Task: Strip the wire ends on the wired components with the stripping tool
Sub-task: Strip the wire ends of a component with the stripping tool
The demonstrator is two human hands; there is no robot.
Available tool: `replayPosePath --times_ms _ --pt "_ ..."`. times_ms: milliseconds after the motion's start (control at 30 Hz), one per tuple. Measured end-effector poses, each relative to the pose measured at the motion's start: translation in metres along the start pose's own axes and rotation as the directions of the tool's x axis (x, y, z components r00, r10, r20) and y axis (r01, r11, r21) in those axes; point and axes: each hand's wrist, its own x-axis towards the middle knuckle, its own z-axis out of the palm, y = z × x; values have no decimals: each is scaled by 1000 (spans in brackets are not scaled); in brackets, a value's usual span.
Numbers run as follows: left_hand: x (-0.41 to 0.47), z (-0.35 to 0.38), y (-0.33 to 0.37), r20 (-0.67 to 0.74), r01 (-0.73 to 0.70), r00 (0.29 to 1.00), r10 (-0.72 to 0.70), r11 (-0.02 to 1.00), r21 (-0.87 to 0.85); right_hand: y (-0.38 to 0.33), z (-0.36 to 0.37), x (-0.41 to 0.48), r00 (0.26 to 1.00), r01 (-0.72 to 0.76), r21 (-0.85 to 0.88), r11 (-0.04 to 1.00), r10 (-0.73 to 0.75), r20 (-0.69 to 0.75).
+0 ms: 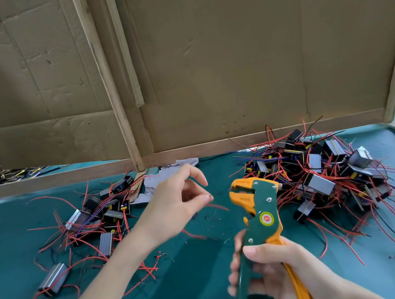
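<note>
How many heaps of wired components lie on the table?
2: a smaller heap left of the left hand, a larger heap right of the stripping tool. Others may be hidden.

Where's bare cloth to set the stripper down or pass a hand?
Free: cloth between left forearm and right hand with the stripper; the strip between the two piles, scraps only. Crowded: left pile, right pile, with wires trailing toward the near edge.

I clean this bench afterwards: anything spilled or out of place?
Yes: stripped wire scraps litter the mat near the stripper, and crumpled paper lies at the foot of the cardboard wall, behind the left hand.
</note>
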Motion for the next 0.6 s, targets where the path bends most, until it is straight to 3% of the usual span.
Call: replayPosePath --times_ms 100,167,233,300,367,433,500,600 --pt "20 -4 14 -236 -82 967 92 995 52 -1 -6 5 997 66 77 995 -63 -42" --pt "40 2 32 -352 -169 923 153 985 -16 -1 -12 10 992 69 135 988 -54 -111" --pt "61 23 53 -432 -257 880 197 963 -84 -2 -15 12 989 49 201 978 -19 -150" --pt "76 51 72 -433 -288 882 186 940 -184 -2 -15 13 987 25 248 968 16 -163" --pt "84 81 83 -311 -263 936 165 914 -307 -2 -16 13 987 22 270 963 22 -158" --pt "83 102 86 -47 -159 987 152 921 -355 -3 -17 13 989 22 275 961 20 -149" --pt "73 110 78 205 -96 967 149 964 -247 -3 -18 13 989 19 281 960 22 -145" --pt "56 90 53 305 -70 948 95 993 -91 -3 -20 15 989 -4 287 958 47 -140"
